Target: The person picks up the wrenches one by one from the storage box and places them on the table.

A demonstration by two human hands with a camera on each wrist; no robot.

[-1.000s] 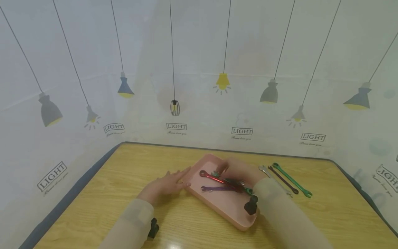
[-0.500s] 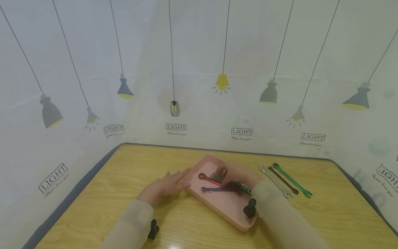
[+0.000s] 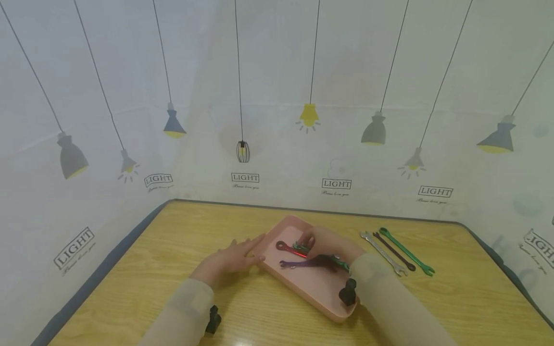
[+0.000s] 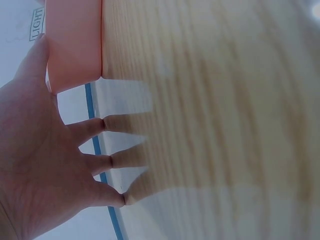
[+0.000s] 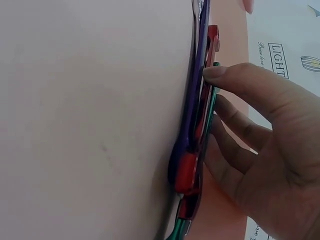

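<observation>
My left hand [image 3: 235,256] rests with fingers spread at the left end of a pink tray [image 3: 298,290]; in the left wrist view its thumb lies along the tray's wall. Inside the tray, my right hand [image 3: 331,242] pinches a red wrench [image 3: 285,246], thumb on the near side and fingers beyond. A purple wrench [image 3: 294,264] lies in front of it. Green wrenches [image 3: 343,263] show under the hand, partly hidden. In the right wrist view, the red, purple and green wrenches overlap closely, with a silver one [image 5: 196,10] beside them.
Right of the tray, a silver wrench [image 3: 384,253], a dark wrench [image 3: 395,251] and a green wrench [image 3: 407,251] lie side by side on the wooden table [image 3: 173,250]. A white curtain [image 3: 277,86] printed with lamps stands behind and around the table.
My right hand has shifted slightly toward me, from the green wrench onto the red wrench, now covering its middle. The silver wrench on the table shows more fully. My left hand stays put.
</observation>
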